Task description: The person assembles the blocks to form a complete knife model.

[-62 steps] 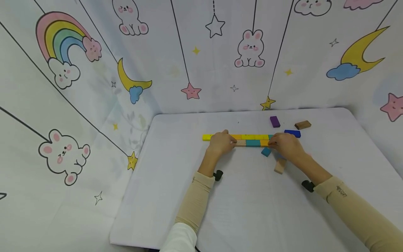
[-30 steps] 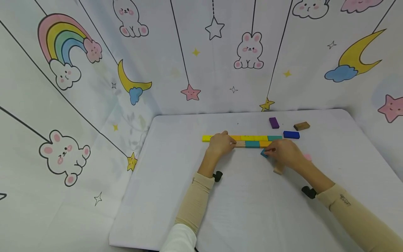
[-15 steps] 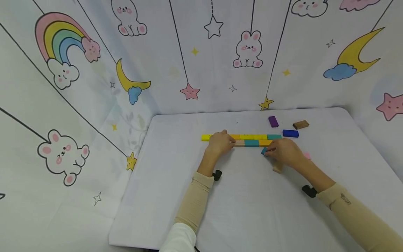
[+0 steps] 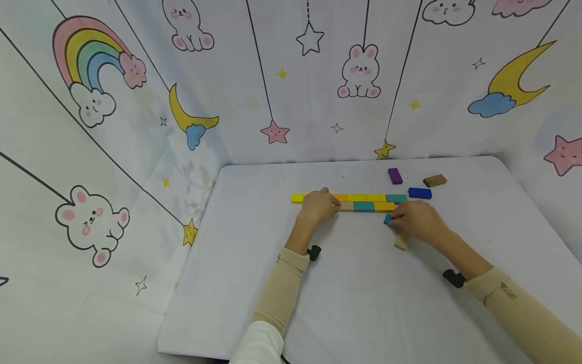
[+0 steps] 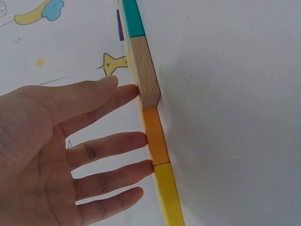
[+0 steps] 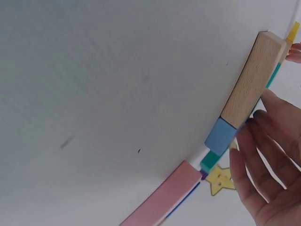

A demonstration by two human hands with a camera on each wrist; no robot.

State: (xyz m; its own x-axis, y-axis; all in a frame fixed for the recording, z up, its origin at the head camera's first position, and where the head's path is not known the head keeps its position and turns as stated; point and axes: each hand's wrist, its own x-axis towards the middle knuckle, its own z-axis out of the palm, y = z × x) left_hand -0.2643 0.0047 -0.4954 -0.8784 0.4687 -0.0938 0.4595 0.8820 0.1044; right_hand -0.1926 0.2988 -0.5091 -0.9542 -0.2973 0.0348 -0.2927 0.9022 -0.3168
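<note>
Two rows of coloured wooden blocks lie side by side. The back row runs from a yellow block [image 4: 297,198] to a teal block [image 4: 396,198]; in front are a plain wood block [image 4: 347,206], a teal one and an orange block [image 4: 384,207]. My left hand [image 4: 318,206] spans the left end, its fairly straight fingers [image 5: 113,146] at the blocks' side in the left wrist view. Just below the front row's right end, my right hand [image 4: 420,221] pinches a small teal-blue block [image 4: 388,219]. In the right wrist view that block is hidden behind a loose wooden block [image 6: 254,77].
A light blue block [image 6: 221,135] adjoins the loose wooden block, and a pink block [image 6: 164,195] lies apart. Farther back are a purple block [image 4: 395,176], a dark blue block [image 4: 420,193] and a brown block [image 4: 435,180]. A patterned cloth wall stands behind the white table [image 4: 345,303].
My right hand has come down from the front row's right end to the small teal-blue block, taken hold of it and shifted it slightly right. My left hand stays in place.
</note>
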